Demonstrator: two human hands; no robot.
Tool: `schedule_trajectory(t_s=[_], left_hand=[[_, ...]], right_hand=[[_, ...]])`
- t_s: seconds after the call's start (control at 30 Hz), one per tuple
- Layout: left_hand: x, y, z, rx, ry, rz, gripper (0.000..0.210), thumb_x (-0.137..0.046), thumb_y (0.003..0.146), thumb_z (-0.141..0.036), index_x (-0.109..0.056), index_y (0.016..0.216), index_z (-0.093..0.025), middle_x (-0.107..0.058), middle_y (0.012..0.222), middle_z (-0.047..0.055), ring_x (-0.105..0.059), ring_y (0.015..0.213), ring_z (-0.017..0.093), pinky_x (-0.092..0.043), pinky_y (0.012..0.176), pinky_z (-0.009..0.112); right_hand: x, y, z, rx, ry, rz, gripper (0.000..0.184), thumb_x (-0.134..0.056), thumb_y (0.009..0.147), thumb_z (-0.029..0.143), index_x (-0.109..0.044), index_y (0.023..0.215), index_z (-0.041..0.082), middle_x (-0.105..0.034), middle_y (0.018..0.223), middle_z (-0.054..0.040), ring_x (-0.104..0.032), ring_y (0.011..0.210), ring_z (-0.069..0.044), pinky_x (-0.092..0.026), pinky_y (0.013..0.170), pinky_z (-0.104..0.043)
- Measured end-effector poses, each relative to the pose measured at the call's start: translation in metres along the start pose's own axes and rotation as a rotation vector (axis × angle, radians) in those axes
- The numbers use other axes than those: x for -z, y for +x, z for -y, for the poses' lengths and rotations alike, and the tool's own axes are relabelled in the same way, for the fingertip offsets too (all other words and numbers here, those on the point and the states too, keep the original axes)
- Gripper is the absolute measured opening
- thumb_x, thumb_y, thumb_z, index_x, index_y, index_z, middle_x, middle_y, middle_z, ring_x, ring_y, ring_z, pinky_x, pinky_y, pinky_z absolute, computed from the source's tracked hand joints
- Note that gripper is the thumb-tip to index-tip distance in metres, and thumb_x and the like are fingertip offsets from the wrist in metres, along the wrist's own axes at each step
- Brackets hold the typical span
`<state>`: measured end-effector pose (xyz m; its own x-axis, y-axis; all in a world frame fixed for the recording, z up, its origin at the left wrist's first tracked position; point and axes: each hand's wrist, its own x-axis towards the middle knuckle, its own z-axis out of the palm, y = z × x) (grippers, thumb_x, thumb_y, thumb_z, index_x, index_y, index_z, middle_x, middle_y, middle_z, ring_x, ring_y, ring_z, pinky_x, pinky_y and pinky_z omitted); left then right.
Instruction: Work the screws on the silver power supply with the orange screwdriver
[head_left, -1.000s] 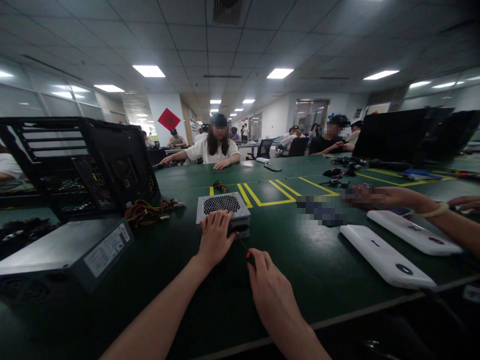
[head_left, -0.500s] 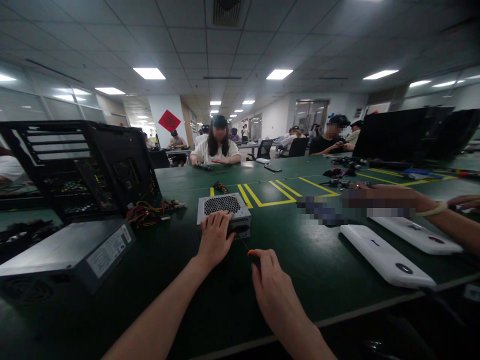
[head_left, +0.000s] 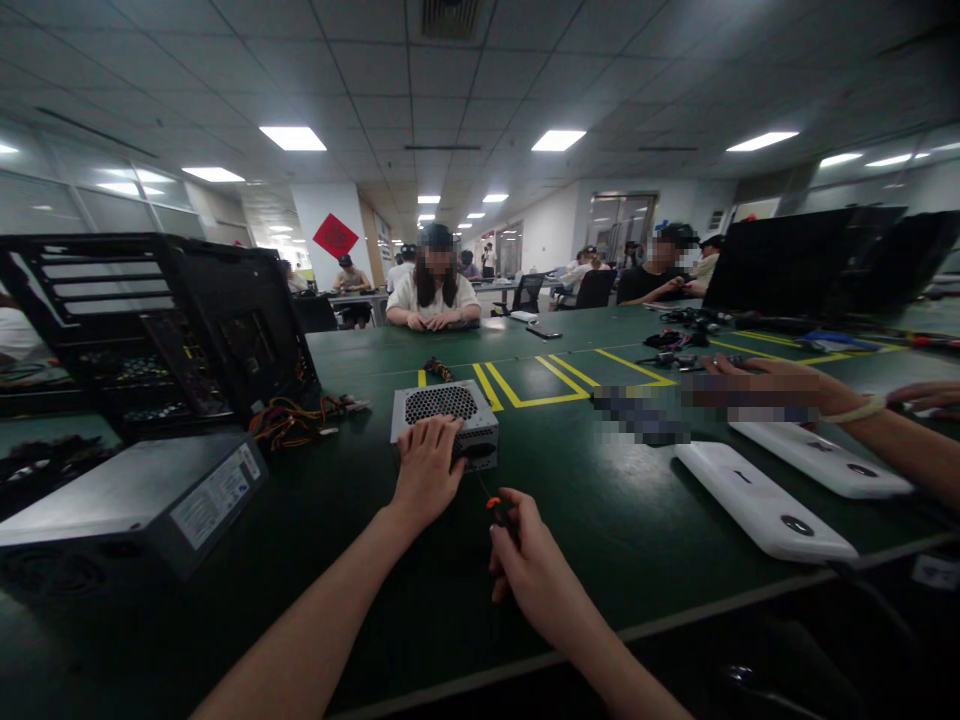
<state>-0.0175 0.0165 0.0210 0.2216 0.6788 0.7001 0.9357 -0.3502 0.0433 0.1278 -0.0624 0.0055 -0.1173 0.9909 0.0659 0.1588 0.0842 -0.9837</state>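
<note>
A grey computer power supply [head_left: 484, 425] with a honeycomb fan grille lies in front of me on the green table. My left hand [head_left: 429, 465] holds it at the near side, fingers laid over the top and thumb down by the near face. In my right hand [head_left: 541, 560] is a screwdriver [head_left: 496, 508] with a black and orange handle, gripped between thumb and fingers. Its thin shaft points up and left to the power supply's near face. Whether the tip sits in a screw cannot be seen.
To the left stand an open black computer case [head_left: 232, 330] and a larger power supply [head_left: 127, 510]. Coloured cables [head_left: 289, 420] lie beside them. Two white devices [head_left: 765, 500] sit at right, near another person's hand [head_left: 832, 388]. Someone sits across the table [head_left: 555, 440].
My right hand has turned and shifted its fingers around the screwdriver handle, showing more of it. My left hand keeps its place on the power supply. The view has shifted slightly.
</note>
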Motion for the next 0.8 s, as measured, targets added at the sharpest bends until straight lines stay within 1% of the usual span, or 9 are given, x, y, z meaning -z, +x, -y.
schedule_trajectory(t_s=[0.07, 0.13, 0.2, 0.27, 0.33, 0.47, 0.57, 0.67, 0.8], left_hand=[[-0.001, 0.000, 0.000, -0.006, 0.009, 0.004, 0.045, -0.060, 0.072, -0.022, -0.046, 0.115, -0.021, -0.050, 0.120, 0.009, -0.041, 0.112, 0.025, -0.031, 0.090, 0.042], [-0.002, 0.000, -0.001, -0.008, 0.030, 0.005, 0.046, -0.062, 0.072, -0.025, -0.046, 0.115, -0.020, -0.050, 0.120, 0.009, -0.040, 0.111, 0.026, -0.031, 0.089, 0.042], [-0.004, 0.000, -0.001, -0.007, 0.055, 0.000, 0.046, -0.062, 0.072, -0.028, -0.046, 0.115, -0.019, -0.050, 0.120, 0.010, -0.040, 0.111, 0.027, -0.030, 0.089, 0.043], [-0.006, 0.000, -0.001, -0.011, 0.073, -0.009, 0.046, -0.061, 0.073, -0.030, -0.046, 0.115, -0.018, -0.050, 0.119, 0.012, -0.040, 0.111, 0.027, -0.029, 0.089, 0.044], [-0.007, 0.000, -0.001, -0.025, 0.080, -0.012, 0.045, -0.060, 0.075, -0.031, -0.046, 0.116, -0.018, -0.050, 0.119, 0.012, -0.040, 0.111, 0.027, -0.029, 0.089, 0.044], [-0.007, -0.001, 0.001, -0.038, 0.080, -0.006, 0.046, -0.060, 0.075, -0.032, -0.046, 0.116, -0.018, -0.051, 0.119, 0.011, -0.041, 0.110, 0.027, -0.030, 0.088, 0.044], [-0.006, -0.001, 0.002, -0.029, 0.073, 0.001, 0.046, -0.061, 0.074, -0.032, -0.047, 0.116, -0.020, -0.051, 0.118, 0.011, -0.041, 0.109, 0.027, -0.030, 0.088, 0.043], [-0.006, -0.001, 0.002, -0.023, 0.062, 0.004, 0.046, -0.061, 0.074, -0.031, -0.047, 0.116, -0.020, -0.052, 0.117, 0.011, -0.041, 0.110, 0.027, -0.030, 0.089, 0.043], [-0.006, -0.001, 0.002, -0.018, 0.055, 0.004, 0.046, -0.062, 0.073, -0.031, -0.048, 0.116, -0.020, -0.052, 0.118, 0.010, -0.041, 0.111, 0.027, -0.030, 0.089, 0.043]], right_hand=[[-0.001, 0.001, 0.008, -0.183, 0.292, 0.062, 0.028, -0.040, 0.083, 0.018, -0.037, 0.111, 0.014, -0.049, 0.066, 0.0030, -0.048, 0.047, -0.008, -0.038, 0.037, -0.017], [-0.004, 0.002, 0.016, -0.295, 0.560, 0.041, 0.018, -0.046, 0.081, 0.015, -0.043, 0.099, 0.015, -0.049, 0.063, 0.0042, -0.044, 0.044, -0.005, -0.030, 0.034, -0.011], [-0.007, 0.003, 0.022, -0.370, 0.722, 0.021, 0.010, -0.053, 0.077, 0.012, -0.046, 0.084, 0.014, -0.048, 0.059, 0.0045, -0.039, 0.041, -0.002, -0.022, 0.032, -0.009], [-0.010, 0.003, 0.025, -0.415, 0.781, 0.027, 0.012, -0.056, 0.075, 0.010, -0.045, 0.073, 0.014, -0.048, 0.056, 0.0038, -0.035, 0.038, -0.001, -0.019, 0.031, -0.009], [-0.013, 0.004, 0.026, -0.443, 0.796, 0.034, 0.015, -0.055, 0.078, 0.011, -0.044, 0.069, 0.014, -0.049, 0.055, 0.0020, -0.035, 0.038, -0.001, -0.019, 0.031, -0.008], [-0.016, 0.004, 0.029, -0.541, 0.838, 0.019, 0.018, -0.043, 0.088, 0.017, -0.045, 0.071, 0.013, -0.051, 0.056, -0.0004, -0.041, 0.040, -0.002, -0.026, 0.034, -0.008], [-0.016, 0.004, 0.032, -0.652, 0.905, 0.056, 0.026, -0.036, 0.092, 0.024, -0.051, 0.076, 0.010, -0.050, 0.057, -0.0009, -0.044, 0.040, -0.002, -0.032, 0.036, -0.009], [-0.016, 0.005, 0.032, -0.681, 1.022, 0.100, 0.030, -0.033, 0.093, 0.026, -0.053, 0.079, 0.009, -0.046, 0.055, 0.0010, -0.040, 0.037, -0.001, -0.025, 0.032, -0.008], [-0.015, 0.006, 0.030, -0.641, 1.082, 0.021, 0.022, -0.040, 0.091, 0.023, -0.048, 0.073, 0.013, -0.046, 0.057, 0.0021, -0.035, 0.035, 0.001, -0.017, 0.029, -0.007]])
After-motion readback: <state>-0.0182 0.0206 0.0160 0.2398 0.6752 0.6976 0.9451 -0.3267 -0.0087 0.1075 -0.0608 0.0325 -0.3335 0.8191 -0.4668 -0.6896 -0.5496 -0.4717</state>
